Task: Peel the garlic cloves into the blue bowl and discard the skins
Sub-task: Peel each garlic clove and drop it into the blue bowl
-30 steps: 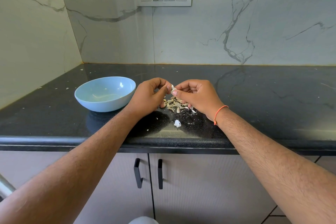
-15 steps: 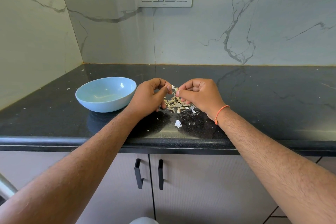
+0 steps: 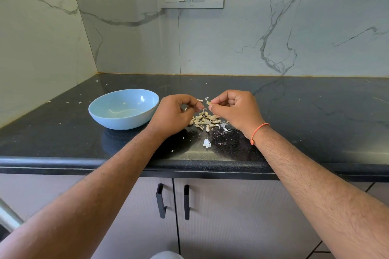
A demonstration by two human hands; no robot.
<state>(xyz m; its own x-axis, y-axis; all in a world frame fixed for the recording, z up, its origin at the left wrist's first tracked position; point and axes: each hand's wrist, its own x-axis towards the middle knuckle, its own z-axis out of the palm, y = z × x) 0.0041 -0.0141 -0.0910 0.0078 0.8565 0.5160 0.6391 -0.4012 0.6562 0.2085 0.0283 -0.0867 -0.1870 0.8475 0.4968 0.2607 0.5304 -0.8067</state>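
Papery skin: a pale flake (image 3: 207, 99) stands up from the garlic clove (image 3: 208, 103) we pinch in our right hand (image 3: 233, 109), thumb and forefinger clamped on it, the other fingers curled in
Left hand (image 3: 174, 114): fingers curled, fingertips drawn together just beside the right hand's pinch; a small pale scrap shows at its far side, but we cannot tell whether we grip anything there
Step in hand: we judge this to be mid-peel, the skin partly lifted off the clove
How to do it well: hold the clove firm with the right hand, catch the loose flake at its free end with the left fingertips and pull it along the clove, not across (short tugs tear the skin into bits); keep the work above the heap so that scraps drop there
Skins (image 3: 205, 121): a heap on the black counter (image 3: 315, 124), below and between both hands; one white scrap (image 3: 207, 143) lies nearer us, apart from the heap
Blue bowl (image 3: 124, 121): just left of the left hand, upright; only pale glints show inside, and whether any are cloves we cannot tell
Discarding: not yet done
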